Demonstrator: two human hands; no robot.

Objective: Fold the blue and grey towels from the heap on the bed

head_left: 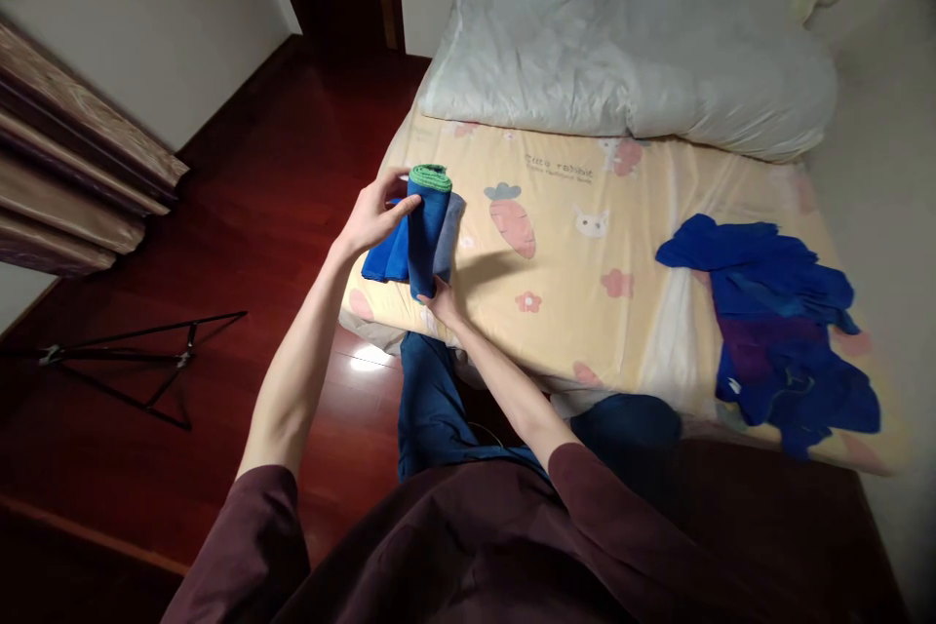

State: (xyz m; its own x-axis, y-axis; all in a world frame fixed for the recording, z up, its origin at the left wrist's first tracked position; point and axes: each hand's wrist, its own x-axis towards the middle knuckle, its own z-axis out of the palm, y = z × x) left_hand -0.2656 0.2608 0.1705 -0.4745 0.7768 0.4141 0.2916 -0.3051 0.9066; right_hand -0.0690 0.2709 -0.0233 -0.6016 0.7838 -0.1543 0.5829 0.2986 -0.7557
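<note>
A rolled blue cloth (428, 232) with a green spiral end facing up stands tilted near the bed's left edge. My left hand (380, 210) grips its upper part, thumb in front and fingers partly hidden behind. Around its lower end my right hand (441, 302) is closed, with some fingers hidden by the roll. Behind and beside the roll lie a flat bright blue cloth (386, 258) and a grey-blue one (451, 224). A crumpled heap of blue garments (775, 302), with a purple patch, lies on the bed's right side.
The bed (556, 312) has a yellow printed sheet. A pale folded quilt (621, 49) lies across its far end. On the red wooden floor at the left stand black tripod legs (153, 361), below a striped curtain (73, 166). My knees are against the bed's near edge.
</note>
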